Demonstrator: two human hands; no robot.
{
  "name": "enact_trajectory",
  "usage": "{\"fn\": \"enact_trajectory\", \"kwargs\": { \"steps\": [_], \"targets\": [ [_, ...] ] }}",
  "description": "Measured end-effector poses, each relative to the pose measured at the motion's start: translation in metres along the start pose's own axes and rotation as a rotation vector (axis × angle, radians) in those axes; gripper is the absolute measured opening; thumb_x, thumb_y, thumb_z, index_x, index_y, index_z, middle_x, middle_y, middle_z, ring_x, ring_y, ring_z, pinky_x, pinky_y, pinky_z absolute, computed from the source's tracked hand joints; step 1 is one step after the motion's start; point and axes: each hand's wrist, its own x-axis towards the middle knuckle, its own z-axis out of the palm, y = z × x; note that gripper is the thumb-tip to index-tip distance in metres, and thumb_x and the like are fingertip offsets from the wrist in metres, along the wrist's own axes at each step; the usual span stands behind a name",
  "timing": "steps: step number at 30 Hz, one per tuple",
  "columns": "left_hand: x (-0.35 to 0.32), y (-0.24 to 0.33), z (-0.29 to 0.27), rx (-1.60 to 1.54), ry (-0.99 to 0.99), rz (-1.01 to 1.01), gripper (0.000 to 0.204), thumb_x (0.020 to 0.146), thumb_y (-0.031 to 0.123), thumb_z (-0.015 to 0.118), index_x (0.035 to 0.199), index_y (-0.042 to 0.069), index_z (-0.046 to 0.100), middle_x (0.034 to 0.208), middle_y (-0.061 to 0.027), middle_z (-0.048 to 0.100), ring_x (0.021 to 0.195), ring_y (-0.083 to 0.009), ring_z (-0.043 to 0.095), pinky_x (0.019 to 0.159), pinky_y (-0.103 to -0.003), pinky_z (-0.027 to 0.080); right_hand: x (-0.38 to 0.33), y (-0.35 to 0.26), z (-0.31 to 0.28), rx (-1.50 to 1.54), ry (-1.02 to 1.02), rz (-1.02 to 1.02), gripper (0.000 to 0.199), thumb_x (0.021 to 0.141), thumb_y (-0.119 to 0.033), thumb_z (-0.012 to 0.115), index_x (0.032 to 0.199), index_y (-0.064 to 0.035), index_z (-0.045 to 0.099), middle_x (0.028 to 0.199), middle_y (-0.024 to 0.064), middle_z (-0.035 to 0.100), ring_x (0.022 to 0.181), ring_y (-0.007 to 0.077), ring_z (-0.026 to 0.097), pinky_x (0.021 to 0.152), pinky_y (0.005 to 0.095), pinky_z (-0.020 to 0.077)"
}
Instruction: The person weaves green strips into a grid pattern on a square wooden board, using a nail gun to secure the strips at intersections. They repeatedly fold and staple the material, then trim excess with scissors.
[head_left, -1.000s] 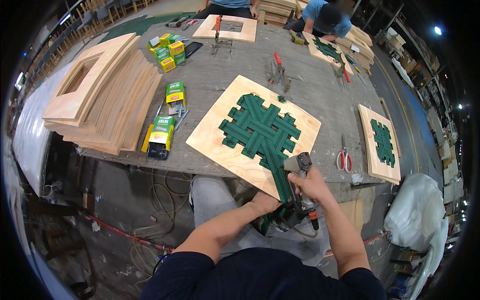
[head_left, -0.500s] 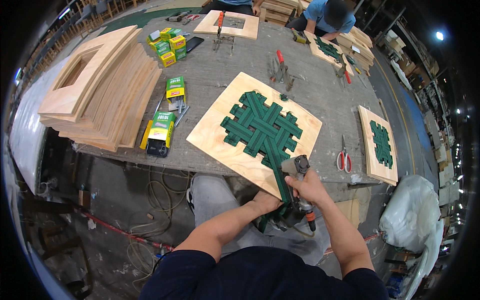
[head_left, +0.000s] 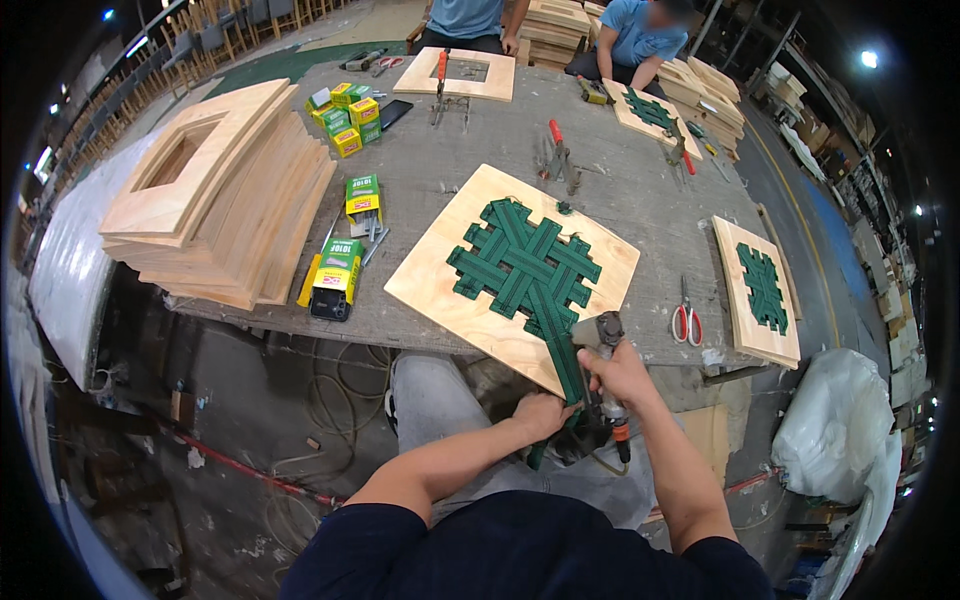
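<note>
In front of me lies a square plywood panel (head_left: 440,270), its near corner reaching past the table edge. Green elastic webbing (head_left: 525,260) is woven across its middle, and one long strap (head_left: 562,362) runs down to that corner. Just beyond the corner my left hand (head_left: 541,413) is closed on the strap's free end, pulling it over the edge; part of the strap hangs below. My right hand (head_left: 622,374) grips a pneumatic staple gun (head_left: 598,335), its head beside the strap near the panel's edge. An orange-collared hose fitting (head_left: 621,433) sits at its lower end.
Left stands a stack of plywood frames (head_left: 240,210), with staple boxes (head_left: 340,265) and a phone (head_left: 330,305) nearby. Red-handled pliers (head_left: 558,150) lie beyond the panel. Scissors (head_left: 686,322) and a finished webbed panel (head_left: 755,285) are at right. Two people (head_left: 640,45) work across the table.
My left hand has shifted slightly at the strap end, and less strap shows hanging below it. The staple gun stays close to the strap. The people opposite have straightened up; my view has shifted slightly.
</note>
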Motion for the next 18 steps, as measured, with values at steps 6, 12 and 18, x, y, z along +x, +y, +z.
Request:
{"fn": "enact_trajectory", "kwargs": {
  "steps": [6, 12, 18],
  "targets": [
    [-0.024, 0.023, 0.004, -0.838, -0.011, -0.118, 0.045, 0.109, 0.038, 0.05, 0.112, 0.0, 0.073, 0.101, -0.0153, 0.076, 0.096, -0.0244, 0.072, 0.088, -0.037, 0.054, 0.0, 0.02, -0.022, 0.03, 0.085, 0.005, 0.025, 0.093, -0.019, 0.075, 0.108, -0.0017, 0.066, 0.073, 0.0019, 0.064, 0.05, 0.01, 0.058, 0.042, 0.0271, 0.0415],
    [-0.011, 0.042, -0.113, -1.165, 0.043, -0.217, 0.041, 0.109, 0.036, 0.053, 0.103, -0.001, 0.068, 0.09, -0.0117, 0.074, 0.073, -0.0184, 0.069, 0.07, -0.034, 0.059, -0.003, 0.03, -0.026, 0.038, 0.088, 0.017, 0.025, 0.093, -0.019, 0.076, 0.109, -0.0012, 0.066, 0.075, 0.0027, 0.066, 0.051, 0.0105, 0.059, 0.043, 0.0276, 0.042],
    [0.059, -0.002, -0.174, -1.091, 0.166, -0.332, 0.048, 0.108, 0.045, 0.05, 0.102, 0.002, 0.069, 0.098, -0.0088, 0.076, 0.076, -0.015, 0.067, 0.053, -0.032, 0.051, 0.001, 0.005, -0.011, 0.009, 0.013, 0.006, 0.034, 0.093, -0.023, 0.077, 0.114, 0.0005, 0.063, 0.08, 0.0045, 0.068, 0.053, 0.0111, 0.061, 0.045, 0.0275, 0.0437]
  ]
}}
